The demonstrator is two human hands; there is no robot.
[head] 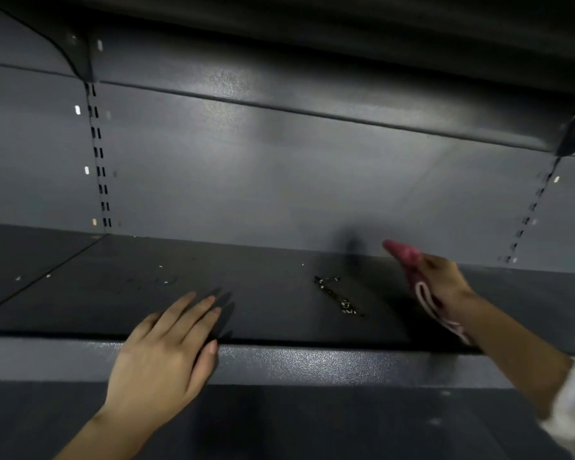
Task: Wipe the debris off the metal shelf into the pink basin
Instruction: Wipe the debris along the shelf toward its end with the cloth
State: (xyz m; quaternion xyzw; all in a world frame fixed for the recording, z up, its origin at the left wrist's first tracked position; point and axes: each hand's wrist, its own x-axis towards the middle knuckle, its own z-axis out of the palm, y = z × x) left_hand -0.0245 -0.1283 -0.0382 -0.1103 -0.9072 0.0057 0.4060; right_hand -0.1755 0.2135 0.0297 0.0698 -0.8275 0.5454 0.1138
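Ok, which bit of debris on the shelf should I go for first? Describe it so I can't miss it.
Look at the dark metal shelf, between the flat left hand and the right hand holding the pink cloth. There lies a thin diagonal line of debris with pale flecks, far denser than the scattered white specks further left.

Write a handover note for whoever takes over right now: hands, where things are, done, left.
Left hand: empty, open, flat on the front lip of the metal shelf.
Right hand: closed on a pink cloth, raised at the back right of the shelf.
Debris: a thin line of bits mid-shelf, between the hands; a few specks further left.
Pink basin: not in view.
Done: cannot tell; the line may be already gathered.
Left: sweep debris to the front edge into the basin.
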